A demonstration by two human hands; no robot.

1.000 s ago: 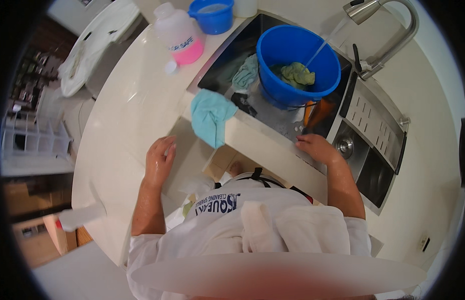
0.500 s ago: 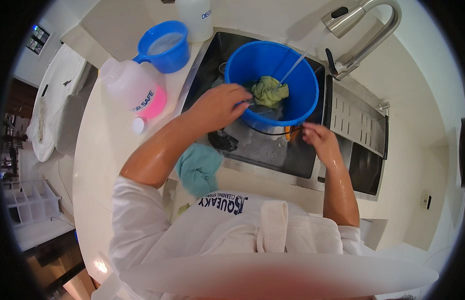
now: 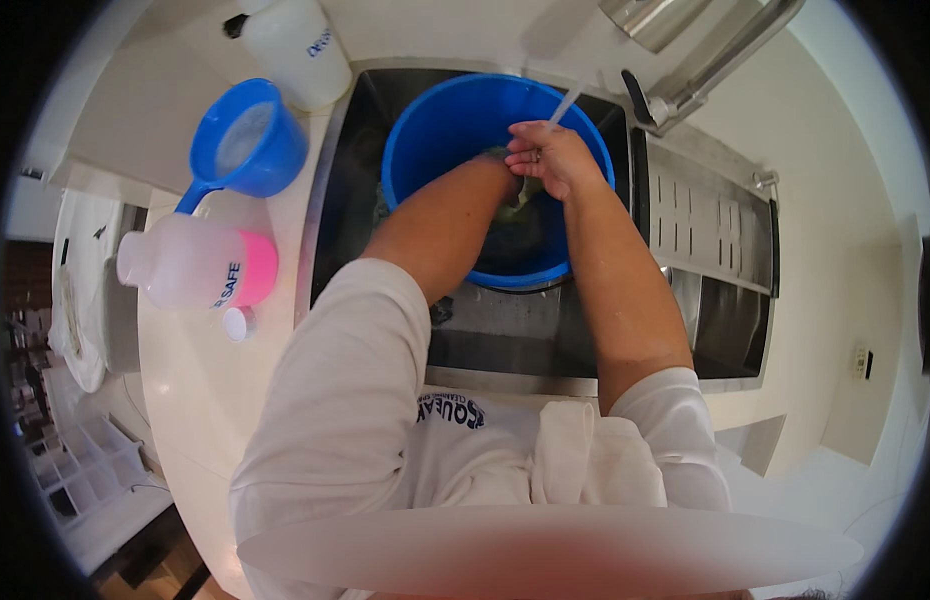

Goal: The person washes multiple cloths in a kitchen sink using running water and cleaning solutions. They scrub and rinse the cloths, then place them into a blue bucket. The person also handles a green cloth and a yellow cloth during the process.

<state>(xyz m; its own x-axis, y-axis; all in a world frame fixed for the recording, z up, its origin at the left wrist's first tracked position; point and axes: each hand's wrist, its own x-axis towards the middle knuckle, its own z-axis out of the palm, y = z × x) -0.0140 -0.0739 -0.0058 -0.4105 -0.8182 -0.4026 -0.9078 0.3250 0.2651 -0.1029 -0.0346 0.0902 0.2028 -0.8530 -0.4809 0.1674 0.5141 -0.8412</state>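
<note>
A blue bucket [image 3: 398, 170] stands in the dark sink, with water from the tap [image 3: 657, 18] running into it. My left hand [image 3: 503, 172] reaches down inside the bucket, its fingers hidden behind the wrist and in shadow. Above the bucket's middle, my right hand [image 3: 555, 160] is under the water stream, close to the left one. Its fingers are slightly bent and spaced apart, with nothing seen in them. Low in the bucket, a yellow-green cloth [image 3: 526, 208] shows dimly below my hands; whether the left hand touches it is hidden.
On the left counter are a blue dipper [image 3: 207, 150] of cloudy liquid, a jug with pink liquid [image 3: 257, 268], its white cap [image 3: 239, 323] and a white bottle [image 3: 307, 60]. A slotted metal drainer [image 3: 700, 220] lies right of the sink [image 3: 545, 345].
Both hands have moved into and over the bucket, the right one leaving the handle near its front rim. The view has shifted, and the teal cloth at the sink's front is out of sight.
</note>
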